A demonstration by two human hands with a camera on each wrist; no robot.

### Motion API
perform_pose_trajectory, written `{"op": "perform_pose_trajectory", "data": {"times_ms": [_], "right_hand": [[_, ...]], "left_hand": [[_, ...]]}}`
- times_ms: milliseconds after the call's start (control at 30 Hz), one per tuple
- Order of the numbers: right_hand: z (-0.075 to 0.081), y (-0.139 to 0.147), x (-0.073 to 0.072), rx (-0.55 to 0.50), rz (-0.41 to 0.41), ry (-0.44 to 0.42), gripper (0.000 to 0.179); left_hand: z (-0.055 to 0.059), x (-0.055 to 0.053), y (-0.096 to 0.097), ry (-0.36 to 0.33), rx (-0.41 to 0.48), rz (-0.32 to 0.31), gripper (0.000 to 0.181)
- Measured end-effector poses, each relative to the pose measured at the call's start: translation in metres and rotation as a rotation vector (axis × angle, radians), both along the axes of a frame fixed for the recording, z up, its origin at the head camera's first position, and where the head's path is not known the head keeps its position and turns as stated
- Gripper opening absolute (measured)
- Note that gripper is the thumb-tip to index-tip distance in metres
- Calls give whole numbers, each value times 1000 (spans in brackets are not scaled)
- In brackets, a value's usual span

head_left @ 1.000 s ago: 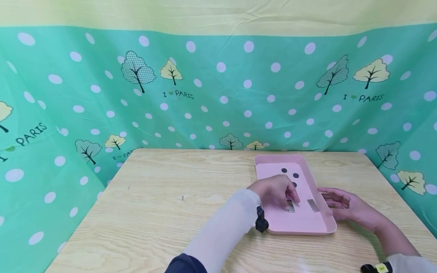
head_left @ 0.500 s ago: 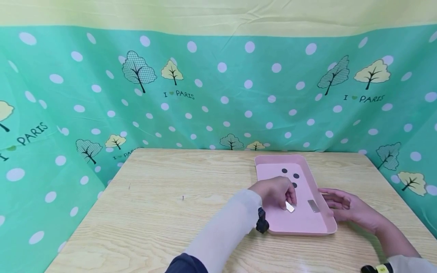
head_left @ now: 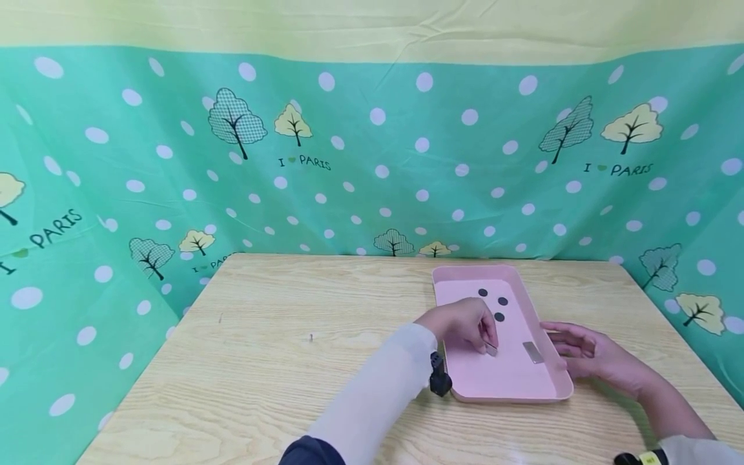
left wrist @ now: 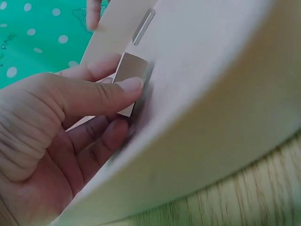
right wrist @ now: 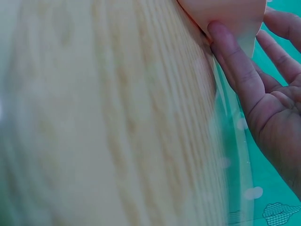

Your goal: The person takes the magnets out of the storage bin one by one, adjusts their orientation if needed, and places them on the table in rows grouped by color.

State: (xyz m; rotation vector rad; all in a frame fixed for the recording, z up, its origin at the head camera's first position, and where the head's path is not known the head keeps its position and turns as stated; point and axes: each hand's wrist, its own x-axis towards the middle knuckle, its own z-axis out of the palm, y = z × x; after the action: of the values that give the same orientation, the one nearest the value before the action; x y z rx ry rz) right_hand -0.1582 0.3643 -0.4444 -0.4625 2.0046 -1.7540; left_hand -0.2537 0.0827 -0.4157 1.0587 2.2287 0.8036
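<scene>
My left hand [head_left: 465, 320] is inside the pink tray [head_left: 506, 384], pinching a small silver rectangular metal bar [head_left: 491, 350] just above the tray floor. In the left wrist view the thumb presses on the face of this metal bar [left wrist: 130, 70], with fingers behind it. A second silver bar [head_left: 532, 352] lies flat on the tray floor to the right. Three dark round discs [head_left: 499, 317] lie beyond the left hand. My right hand [head_left: 595, 352] rests against the tray's right side with loosely extended fingers; its thumb touches the tray wall [right wrist: 230, 14] in the right wrist view.
The tray stands on a light wooden table [head_left: 261, 361], right of its middle. Behind and at the sides hangs a green dotted curtain [head_left: 349, 161] with printed trees. A tiny dark mark [head_left: 310, 337] shows on the table at the left.
The silver bar lay on the tray floor under my left fingers; it then tilted up and is now held between thumb and fingers, slightly raised. The right hand has stayed in place.
</scene>
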Motion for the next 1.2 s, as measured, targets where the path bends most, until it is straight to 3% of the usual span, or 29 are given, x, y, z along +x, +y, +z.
{"op": "perform_pose_trajectory", "data": {"times_ms": [400, 733, 1200], "right_hand": [[3, -2, 2, 49, -25, 6, 58], [4, -4, 2, 30, -17, 17, 56], [4, -4, 0, 29, -17, 1, 58]], "left_hand": [[10, -1, -13, 41, 87, -35, 18], [19, 7, -26, 29, 184, -48, 14], [23, 14, -42, 80, 296, -71, 11]]}}
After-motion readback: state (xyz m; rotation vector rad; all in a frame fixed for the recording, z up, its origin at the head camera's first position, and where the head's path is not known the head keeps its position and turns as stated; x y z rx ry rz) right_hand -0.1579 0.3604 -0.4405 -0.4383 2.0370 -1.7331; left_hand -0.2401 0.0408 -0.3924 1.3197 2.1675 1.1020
